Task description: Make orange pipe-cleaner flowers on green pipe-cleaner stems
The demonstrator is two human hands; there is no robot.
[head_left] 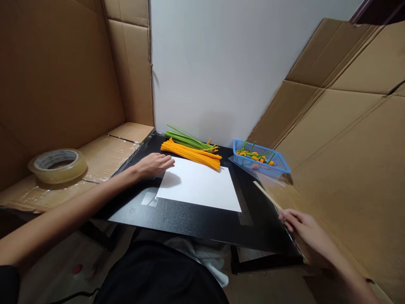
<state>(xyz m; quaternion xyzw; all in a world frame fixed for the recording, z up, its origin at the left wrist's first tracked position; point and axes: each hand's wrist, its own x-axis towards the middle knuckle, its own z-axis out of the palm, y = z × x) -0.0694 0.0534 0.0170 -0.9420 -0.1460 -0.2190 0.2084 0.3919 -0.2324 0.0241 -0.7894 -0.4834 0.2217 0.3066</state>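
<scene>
My right hand (pixel 300 226) is closed around one end of a thin wooden stick (pixel 267 195), which points up and left over the right edge of the black table (pixel 177 221). My left hand (pixel 155 164) hovers by the upper left corner of a white sheet of paper (pixel 199 185), its fingers curled together. Whatever those fingers may hold is hidden. Just beyond it lies a thick bundle of orange pipe cleaners (pixel 190 154), overlapping the paper's far edge. Behind them is a bundle of green pipe cleaners (pixel 183 138).
A blue plastic basket (pixel 275 171) at the back right holds several orange-and-green pipe cleaner pieces (pixel 255 156). On the left cardboard ledge (pixel 101 158) rests a roll of clear tape (pixel 58 166). Cardboard walls (pixel 354 131) flank the table, and a white wall stands behind.
</scene>
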